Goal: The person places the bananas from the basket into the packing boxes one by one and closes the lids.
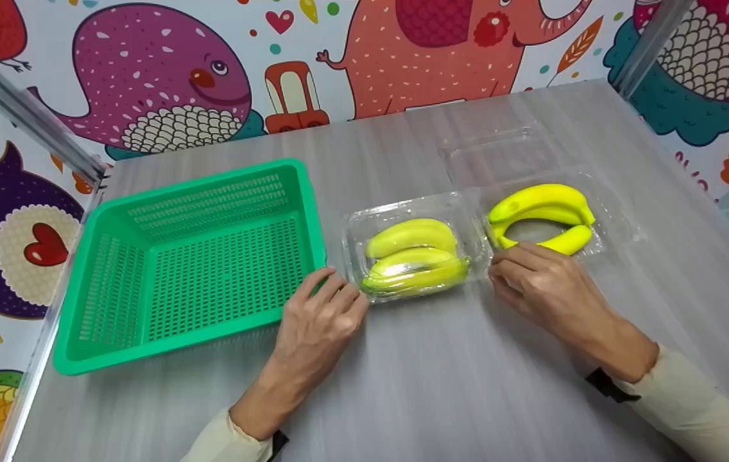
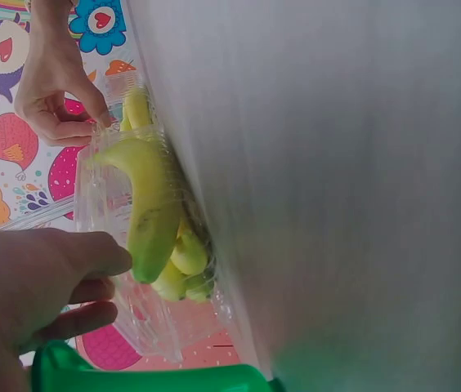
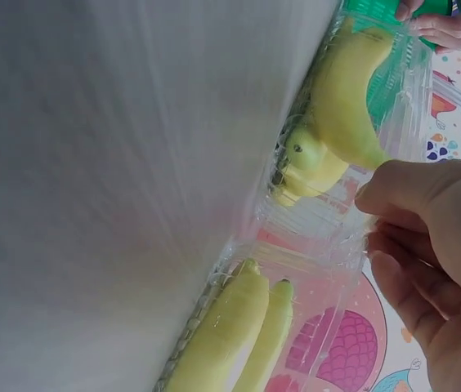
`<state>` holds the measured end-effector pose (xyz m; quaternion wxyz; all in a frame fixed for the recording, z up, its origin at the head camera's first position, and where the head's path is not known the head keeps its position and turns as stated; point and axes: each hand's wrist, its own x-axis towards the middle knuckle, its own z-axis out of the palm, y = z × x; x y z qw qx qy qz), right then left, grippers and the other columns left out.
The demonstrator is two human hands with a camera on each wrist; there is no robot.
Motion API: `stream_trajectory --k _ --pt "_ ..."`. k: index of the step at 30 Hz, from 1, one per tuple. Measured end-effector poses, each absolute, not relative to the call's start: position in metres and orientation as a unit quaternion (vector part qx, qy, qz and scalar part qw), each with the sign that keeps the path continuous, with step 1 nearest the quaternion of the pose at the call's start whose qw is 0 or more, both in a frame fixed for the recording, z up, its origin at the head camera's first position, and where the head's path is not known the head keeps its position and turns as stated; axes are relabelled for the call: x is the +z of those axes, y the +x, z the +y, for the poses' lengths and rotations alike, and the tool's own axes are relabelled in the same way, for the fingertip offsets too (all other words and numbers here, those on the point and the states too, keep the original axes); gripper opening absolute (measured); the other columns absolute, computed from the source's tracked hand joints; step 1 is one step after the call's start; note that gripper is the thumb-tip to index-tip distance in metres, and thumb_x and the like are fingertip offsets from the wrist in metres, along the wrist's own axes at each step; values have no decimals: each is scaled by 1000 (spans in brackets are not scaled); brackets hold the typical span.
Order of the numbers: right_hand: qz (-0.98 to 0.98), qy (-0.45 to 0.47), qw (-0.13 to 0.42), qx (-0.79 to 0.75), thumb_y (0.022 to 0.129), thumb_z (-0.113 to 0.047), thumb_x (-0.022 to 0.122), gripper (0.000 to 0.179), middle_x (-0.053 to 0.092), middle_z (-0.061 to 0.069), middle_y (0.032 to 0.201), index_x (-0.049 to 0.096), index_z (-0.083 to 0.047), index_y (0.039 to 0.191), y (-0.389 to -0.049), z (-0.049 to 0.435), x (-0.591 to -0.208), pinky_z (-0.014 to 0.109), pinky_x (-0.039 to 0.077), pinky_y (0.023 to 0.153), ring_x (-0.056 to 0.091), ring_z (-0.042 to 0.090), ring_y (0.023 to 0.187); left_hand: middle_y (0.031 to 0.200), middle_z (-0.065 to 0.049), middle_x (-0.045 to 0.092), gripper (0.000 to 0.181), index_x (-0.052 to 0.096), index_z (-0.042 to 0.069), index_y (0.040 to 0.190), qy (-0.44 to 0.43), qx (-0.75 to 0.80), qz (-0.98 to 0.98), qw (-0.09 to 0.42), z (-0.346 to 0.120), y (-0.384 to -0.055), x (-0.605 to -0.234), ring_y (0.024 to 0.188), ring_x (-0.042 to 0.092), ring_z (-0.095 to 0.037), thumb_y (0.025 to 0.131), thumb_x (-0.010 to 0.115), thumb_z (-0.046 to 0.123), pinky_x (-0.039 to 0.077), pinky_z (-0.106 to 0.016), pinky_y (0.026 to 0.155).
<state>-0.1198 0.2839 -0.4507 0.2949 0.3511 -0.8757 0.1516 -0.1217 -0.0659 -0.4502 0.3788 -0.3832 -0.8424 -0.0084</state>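
Observation:
Two yellow-green bananas show inside a clear plastic clamshell box, its lid lying over them. At its front left corner my left hand has bent fingers, with the thumb and fingertips at the rim. My right hand pinches the front right edge of the same box between thumb and fingers. Just beyond the right hand, a second clear box holds yellow bananas, its lid folded back on the table. The left hand's thumb is hidden in the head view.
A green perforated basket stands left of the boxes, its rim close to the left hand. Grey wood-grain table runs under everything. Walls with printed cartoon animals close off the back and sides.

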Motion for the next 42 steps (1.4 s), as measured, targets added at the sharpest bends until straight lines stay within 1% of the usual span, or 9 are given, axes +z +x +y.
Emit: stream_trajectory --k 6,13,17,22,29,32,36,39,42 --pt "-875 353 291 157 73 11 89 26 77 8 95 78 -3 92 -119 285 -453 36 63 67 71 23 83 71 -4 68 28 67 7 68 -399 -18 -834 380 -66 -122 -449 81 69 -21 86 75 -13 61 -31 89" --pt "-878 344 282 178 77 6 90 26 78 7 101 79 -6 97 -117 287 -453 39 65 76 75 24 93 75 -4 69 25 69 7 74 -394 -6 -842 369 -67 -120 -446 84 69 -21 84 78 -14 60 -31 89" --pt "-880 337 277 185 76 1 94 30 78 6 103 80 -6 102 -116 288 -453 39 65 82 76 24 96 78 -3 73 20 71 8 77 -389 -15 -849 357 -68 -117 -442 85 68 -21 84 91 6 60 -30 91" --pt "-893 324 259 174 77 -11 98 33 79 4 106 81 -10 105 -114 290 -452 37 64 90 78 22 102 82 -1 75 38 72 9 76 -388 -25 -851 353 -60 -112 -434 83 66 -19 83 95 38 59 -30 91" --pt "-903 288 255 190 76 -21 101 36 80 -3 106 84 -15 107 -109 294 -443 33 64 89 78 15 99 81 0 73 32 72 13 76 -409 -29 -840 355 -27 -110 -419 85 66 -18 95 85 35 58 -29 90" --pt "-906 267 252 210 79 -17 98 31 81 -5 105 84 -15 107 -109 299 -437 22 63 88 78 12 95 82 2 73 29 70 15 75 -411 -41 -839 354 -10 -113 -411 85 65 -17 98 82 29 57 -28 89" --pt "-918 226 223 239 88 -13 91 22 83 -5 105 84 -15 109 -111 311 -426 0 49 92 79 14 94 89 3 77 20 73 15 82 -407 -67 -853 319 10 -118 -398 88 67 -16 101 75 21 58 -28 88" --pt "-927 189 199 255 93 -15 86 20 83 -2 107 82 -14 113 -113 325 -415 -5 41 90 77 17 94 95 2 77 16 77 14 92 -400 -100 -869 275 24 -124 -388 93 69 -16 105 70 20 60 -29 92" --pt "-933 151 188 267 97 -17 82 20 82 2 110 81 -11 116 -116 341 -403 -5 42 86 76 20 95 96 0 77 16 80 12 99 -395 -134 -876 241 37 -132 -380 92 70 -16 106 68 20 62 -28 91"
